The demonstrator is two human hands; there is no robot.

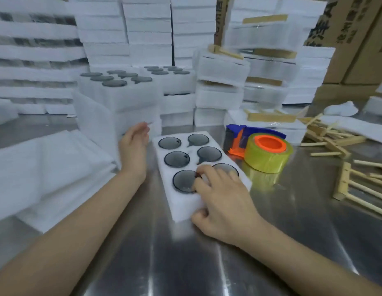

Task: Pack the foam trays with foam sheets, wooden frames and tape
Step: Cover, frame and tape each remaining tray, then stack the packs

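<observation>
The foam tray (181,207) lies flat on the steel table (185,263), dark discs (176,159) in its six pockets; the right hand (224,201) clasps its near end, fingers curled over the top. The left hand (134,144) hovers spread, blurred, beside a tray stack (117,99); foam sheets (46,167) lie left, tape dispenser (256,144) and wooden frames (335,144) right

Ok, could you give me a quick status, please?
Right hand grips foam tray, near end. Left hand open beside tray. Tape dispenser close on tray's right.
</observation>
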